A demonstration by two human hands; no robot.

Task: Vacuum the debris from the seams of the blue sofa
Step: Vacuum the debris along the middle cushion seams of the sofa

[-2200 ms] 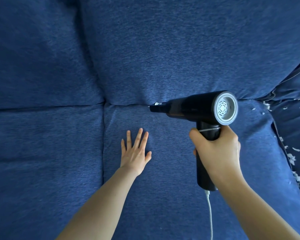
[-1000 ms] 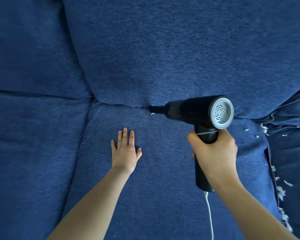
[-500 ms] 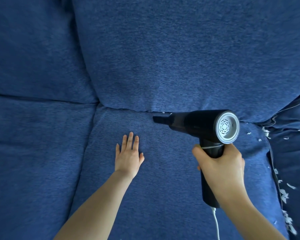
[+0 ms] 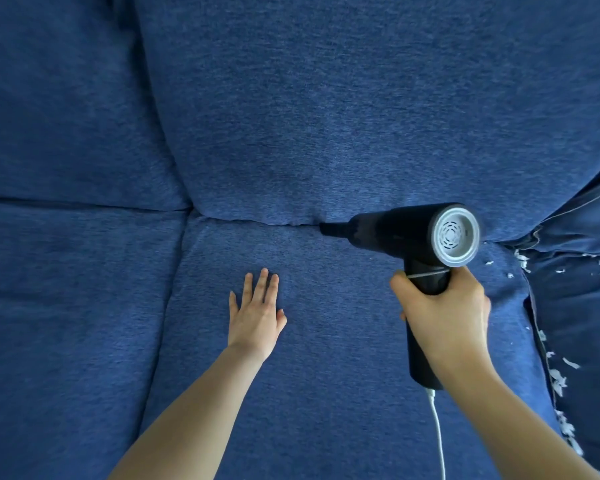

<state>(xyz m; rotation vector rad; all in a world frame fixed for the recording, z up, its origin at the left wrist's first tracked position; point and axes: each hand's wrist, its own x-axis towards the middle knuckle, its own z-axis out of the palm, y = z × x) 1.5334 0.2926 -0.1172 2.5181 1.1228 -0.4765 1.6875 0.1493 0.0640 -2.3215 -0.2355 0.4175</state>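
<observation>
Sofa seam swallows vacuum nozzle tip; right hand covers handle.

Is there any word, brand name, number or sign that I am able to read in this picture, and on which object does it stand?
None can be read.
Black handheld vacuum with a grey round vented end cap: no legible brand, label or number; the cap shows only vent slots.
White cable below the handle: no marking visible.
Blue fabric sofa: no tag or label in view.
White debris scraps along the right seam: too small to show any print.
</observation>
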